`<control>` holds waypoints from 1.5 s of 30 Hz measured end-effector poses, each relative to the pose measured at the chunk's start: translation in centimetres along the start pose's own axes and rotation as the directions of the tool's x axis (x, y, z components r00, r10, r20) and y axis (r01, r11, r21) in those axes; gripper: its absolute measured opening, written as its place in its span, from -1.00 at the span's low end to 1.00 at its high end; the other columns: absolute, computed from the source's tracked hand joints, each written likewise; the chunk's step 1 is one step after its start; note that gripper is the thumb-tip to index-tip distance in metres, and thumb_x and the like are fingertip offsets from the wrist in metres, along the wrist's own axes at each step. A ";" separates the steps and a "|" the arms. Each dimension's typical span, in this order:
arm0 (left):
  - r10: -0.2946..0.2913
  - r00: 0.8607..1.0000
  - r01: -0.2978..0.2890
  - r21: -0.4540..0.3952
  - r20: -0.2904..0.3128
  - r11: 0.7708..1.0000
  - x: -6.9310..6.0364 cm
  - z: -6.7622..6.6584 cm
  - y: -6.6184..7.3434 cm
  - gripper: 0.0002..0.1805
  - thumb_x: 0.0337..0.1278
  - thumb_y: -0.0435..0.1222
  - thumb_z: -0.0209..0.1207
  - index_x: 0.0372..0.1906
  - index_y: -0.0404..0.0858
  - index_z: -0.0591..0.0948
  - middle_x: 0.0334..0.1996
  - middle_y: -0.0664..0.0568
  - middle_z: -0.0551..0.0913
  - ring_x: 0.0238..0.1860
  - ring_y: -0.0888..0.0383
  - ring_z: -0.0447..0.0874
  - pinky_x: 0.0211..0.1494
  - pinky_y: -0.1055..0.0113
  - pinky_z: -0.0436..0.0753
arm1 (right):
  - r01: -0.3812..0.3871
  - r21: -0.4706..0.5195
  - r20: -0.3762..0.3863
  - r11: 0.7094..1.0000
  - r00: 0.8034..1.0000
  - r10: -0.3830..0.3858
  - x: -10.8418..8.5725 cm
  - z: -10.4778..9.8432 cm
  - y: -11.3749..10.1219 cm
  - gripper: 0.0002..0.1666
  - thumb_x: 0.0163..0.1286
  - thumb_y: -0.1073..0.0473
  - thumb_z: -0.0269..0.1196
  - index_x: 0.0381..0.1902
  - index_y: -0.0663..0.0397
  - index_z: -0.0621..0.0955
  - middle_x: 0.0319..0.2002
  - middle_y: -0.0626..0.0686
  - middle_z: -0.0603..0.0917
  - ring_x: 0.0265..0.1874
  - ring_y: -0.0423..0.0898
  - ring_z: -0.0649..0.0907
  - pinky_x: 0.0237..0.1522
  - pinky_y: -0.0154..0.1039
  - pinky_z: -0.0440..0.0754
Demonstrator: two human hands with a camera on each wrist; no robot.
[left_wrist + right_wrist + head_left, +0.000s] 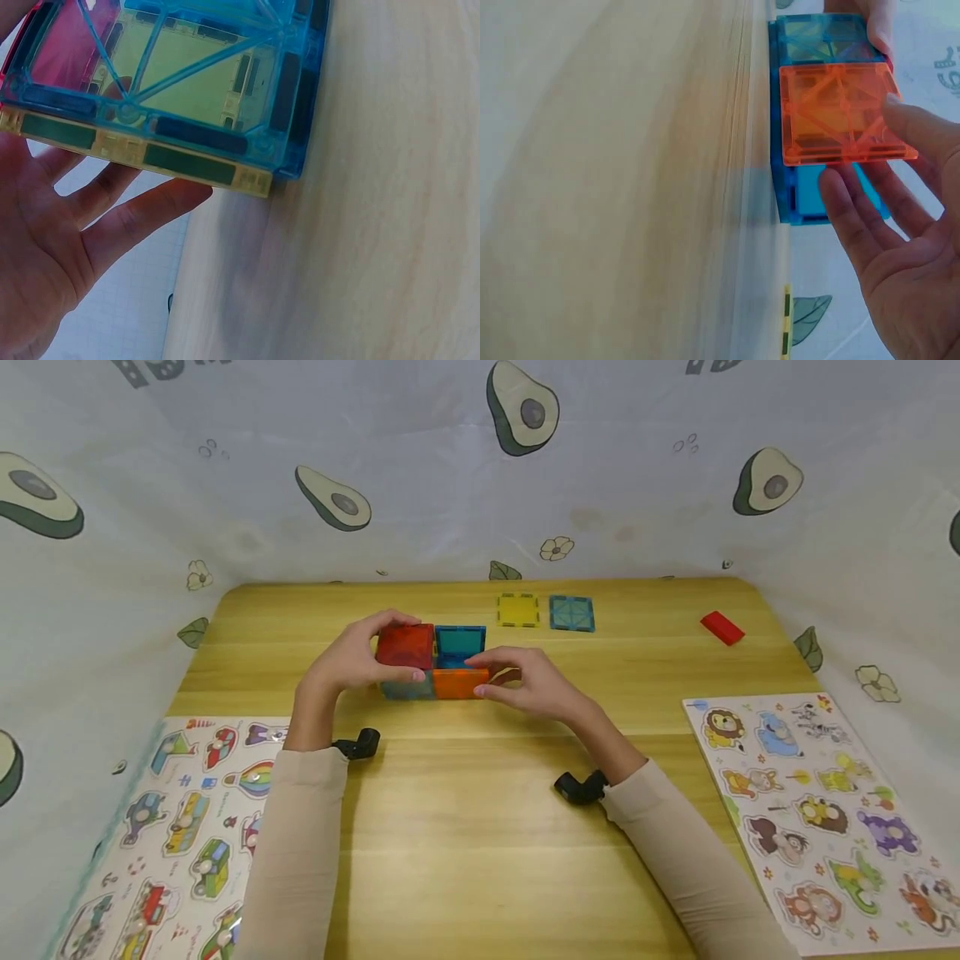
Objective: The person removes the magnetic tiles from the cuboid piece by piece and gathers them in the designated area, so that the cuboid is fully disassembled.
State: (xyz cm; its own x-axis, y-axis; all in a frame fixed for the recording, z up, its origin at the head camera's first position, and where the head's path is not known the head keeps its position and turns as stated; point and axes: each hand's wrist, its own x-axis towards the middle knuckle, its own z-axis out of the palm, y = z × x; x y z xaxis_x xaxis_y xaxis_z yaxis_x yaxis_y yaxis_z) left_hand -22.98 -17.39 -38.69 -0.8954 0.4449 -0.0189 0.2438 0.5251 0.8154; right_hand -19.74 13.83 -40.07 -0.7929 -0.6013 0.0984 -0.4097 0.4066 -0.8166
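Note:
A small box of see-through magnetic tiles stands on the table. A red tile point(405, 646) lies over its left half. A light blue tile point(407, 687) forms the left front, and a dark blue tile point(461, 638) rises behind the open right half. My left hand point(348, 653) grips the left half, thumb along the front; in the left wrist view, fingers touch a yellow side tile point(120, 148). With thumb in front and fingers behind, my right hand point(536, 683) pinches an orange tile point(844, 112) at the right front, beside the light blue one.
Behind the box, a yellow tile point(518, 609) and a blue tile point(572, 613) lie flat. A red block point(722, 627) is at the back right. A vehicle puzzle board point(176, 860) lies at left, an animal puzzle board point(813, 802) at right.

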 end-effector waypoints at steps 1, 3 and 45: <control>0.001 1.000 -0.001 -0.003 0.001 1.000 0.1 0.0 0.0 -0.18 -0.08 -0.03 0.57 0.36 0.07 0.48 0.24 0.04 0.55 0.24 0.01 0.46 0.18 -0.03 0.69 | -0.003 -0.005 0.000 1.000 1.000 0.003 0.0 0.1 0.0 -0.53 0.42 0.13 0.39 0.25 0.10 0.65 0.08 0.02 0.73 -0.03 -0.07 0.69 0.10 -0.11 0.75; 0.001 1.000 -0.001 -0.004 0.005 1.000 0.1 0.0 -0.1 -0.18 -0.07 -0.03 0.57 0.37 0.06 0.48 0.24 0.03 0.55 0.24 0.00 0.46 0.18 -0.03 0.69 | -0.010 -0.010 -0.003 1.000 1.000 0.010 0.1 0.2 -0.1 -0.58 0.44 0.13 0.37 0.22 0.06 0.68 0.04 0.03 0.75 -0.06 -0.06 0.70 0.08 -0.11 0.76; 0.025 1.000 -0.025 -0.024 0.011 0.999 0.0 0.0 0.0 -0.18 -0.05 -0.10 0.56 0.38 0.03 0.48 0.25 0.01 0.54 0.25 0.00 0.45 0.14 -0.03 0.71 | -0.151 0.067 -0.272 0.986 0.948 0.164 -1.4 -6.5 0.1 -0.60 0.53 0.26 0.23 0.26 0.21 0.52 0.14 0.24 0.57 -0.01 0.20 0.73 -0.08 -0.09 0.81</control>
State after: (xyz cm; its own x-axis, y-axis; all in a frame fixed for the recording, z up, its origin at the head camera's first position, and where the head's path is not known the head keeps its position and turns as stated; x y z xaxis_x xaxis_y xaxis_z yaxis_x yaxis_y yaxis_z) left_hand -23.00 -17.36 -38.72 -0.8847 0.4661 -0.0051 0.2566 0.4962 0.8295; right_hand -21.58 19.19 -36.63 -0.9416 -0.3166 0.1144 -0.2542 0.4458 -0.8583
